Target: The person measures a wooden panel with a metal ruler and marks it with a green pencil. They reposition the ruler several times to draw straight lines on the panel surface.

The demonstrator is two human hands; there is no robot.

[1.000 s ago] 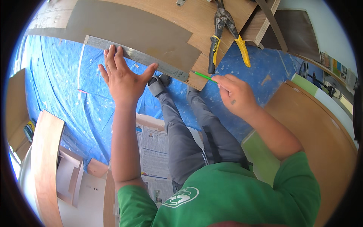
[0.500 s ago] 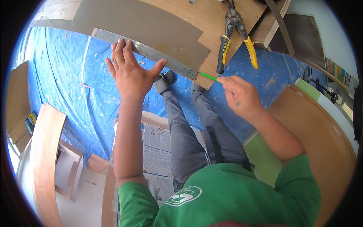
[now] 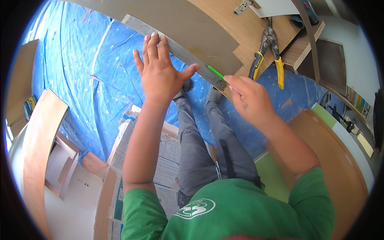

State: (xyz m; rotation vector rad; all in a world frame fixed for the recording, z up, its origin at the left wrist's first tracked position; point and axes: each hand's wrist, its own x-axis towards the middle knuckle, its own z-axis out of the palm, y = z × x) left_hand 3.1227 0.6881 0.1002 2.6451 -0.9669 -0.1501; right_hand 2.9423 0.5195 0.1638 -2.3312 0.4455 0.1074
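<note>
My left hand (image 3: 161, 78) lies spread over a flat metal ruler (image 3: 182, 55), its fingertips and thumb pressing on it. The ruler runs slantwise along the near edge of a grey sheet (image 3: 192, 28), which rests on a wooden board (image 3: 256, 38). In my right hand (image 3: 252, 98) a thin green pencil (image 3: 216, 72) is pinched between thumb and fingers. Its tip meets the ruler's far edge, on the grey sheet, not far from the ruler's right end. Part of the pencil is hidden inside my hand.
Tin snips (image 3: 269, 42) with yellow and black handles lie on the board, handles over its edge. A metal hinge (image 3: 243, 7) sits farther back. Blue plastic sheeting (image 3: 116, 76) covers the floor. Curved wooden panels (image 3: 40, 148) stand at left; a brown panel (image 3: 320, 156) is at right.
The pencil tip has gone from the ruler's right end to its far edge, farther left along it. My left hand keeps pressing on the ruler. The whole view has shifted.
</note>
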